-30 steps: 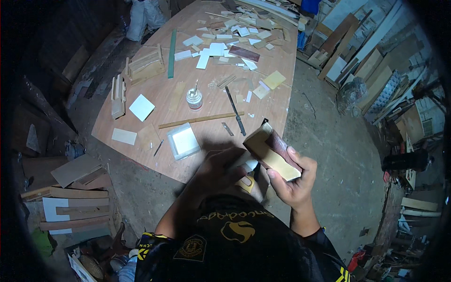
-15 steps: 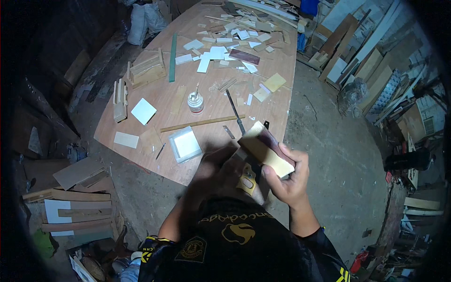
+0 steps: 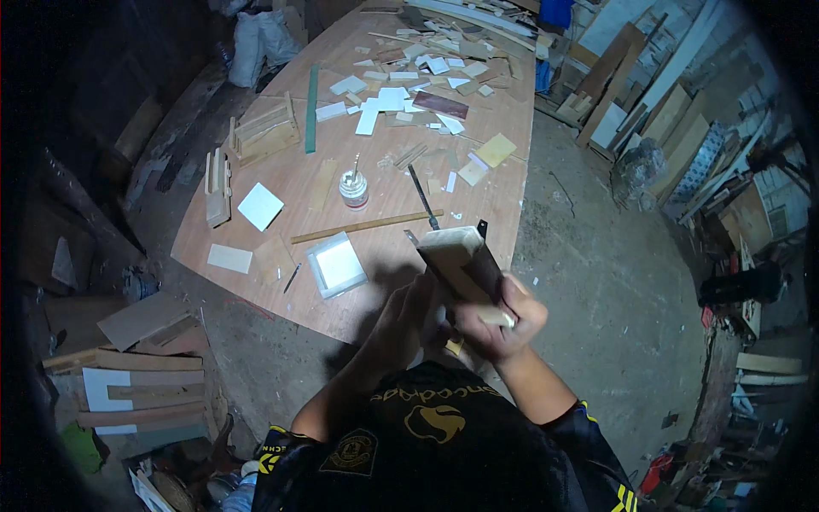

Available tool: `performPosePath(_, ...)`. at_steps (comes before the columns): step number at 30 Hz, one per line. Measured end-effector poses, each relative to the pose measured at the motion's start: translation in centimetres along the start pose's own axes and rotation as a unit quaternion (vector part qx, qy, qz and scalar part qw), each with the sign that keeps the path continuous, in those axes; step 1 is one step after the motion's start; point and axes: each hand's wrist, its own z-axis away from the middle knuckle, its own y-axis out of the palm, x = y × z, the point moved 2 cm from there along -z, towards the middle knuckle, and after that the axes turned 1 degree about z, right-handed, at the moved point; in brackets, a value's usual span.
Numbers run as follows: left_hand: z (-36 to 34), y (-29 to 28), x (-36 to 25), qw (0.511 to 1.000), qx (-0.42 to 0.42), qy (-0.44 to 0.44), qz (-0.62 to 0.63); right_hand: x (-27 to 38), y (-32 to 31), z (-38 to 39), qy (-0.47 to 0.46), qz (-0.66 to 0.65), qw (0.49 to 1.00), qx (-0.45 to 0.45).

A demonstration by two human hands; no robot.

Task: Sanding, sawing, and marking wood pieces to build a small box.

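Note:
In my right hand (image 3: 522, 317) is a wooden box-like piece (image 3: 467, 275), tilted upward, with a pale end and a dark reddish side. The fingers wrap around its near right part. My left hand (image 3: 403, 314) is beside its left face, shadowed and a little blurred, fingers stretched out; whether it touches the wood I cannot tell. Below the piece, a bit of a yellow object (image 3: 454, 347) shows between my arms, mostly hidden. Just beyond my hands, a slim dark file-like tool (image 3: 422, 194) lies on the table. A shallow grey-rimmed white tray (image 3: 339, 264) sits left of my hands.
The wooden table (image 3: 299, 192) carries an open jar with a brush (image 3: 353, 189), a long wooden strip (image 3: 367, 225), a white square (image 3: 260, 206), a wooden frame (image 3: 266, 134), and scattered offcuts (image 3: 394, 98). Boards (image 3: 610, 81) lean at the right wall; planks (image 3: 145, 384) lie lower left.
The wooden piece has turned, with its pale end tipped up and its broad pale face now in shadow. My left hand has shifted along its left side, and the yellow object is more covered.

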Motion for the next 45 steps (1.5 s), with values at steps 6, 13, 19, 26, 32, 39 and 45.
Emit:
performPosePath(6,0.1,-0.1,0.0,0.951,0.029,-0.164,0.260,0.1,0.3,-0.2,0.068,-0.055,0.989,-0.123)
performPosePath(13,0.6,-0.9,-0.7,0.987,-0.036,-0.116,0.105,0.1,-0.2,-3.8,-0.031,0.122,0.990,-0.055)
performPosePath(19,0.8,-1.2,-0.2,0.998,-0.007,-0.063,-0.021,0.0,-0.7,-1.3,-0.074,0.003,0.995,-0.067)
performPosePath(26,0.7,-2.9,-0.8,0.991,0.011,-0.016,-0.131,1.0,-1.4,-2.1,0.087,-0.076,0.993,-0.009)
performPosePath(32,0.0,-1.4,-1.8,0.988,0.070,-0.070,-0.117,1.4,-2.1,-2.3,0.055,-0.022,0.998,0.000)
performPosePath(39,-1.0,-1.3,-2.9,0.986,0.054,-0.136,-0.075,1.7,-2.5,-2.0,0.073,-0.050,0.996,0.022)
performPosePath(45,-0.9,-2.0,-1.0,0.980,0.047,0.060,-0.183,1.1,-2.5,-1.1,0.076,-0.046,0.996,0.029)
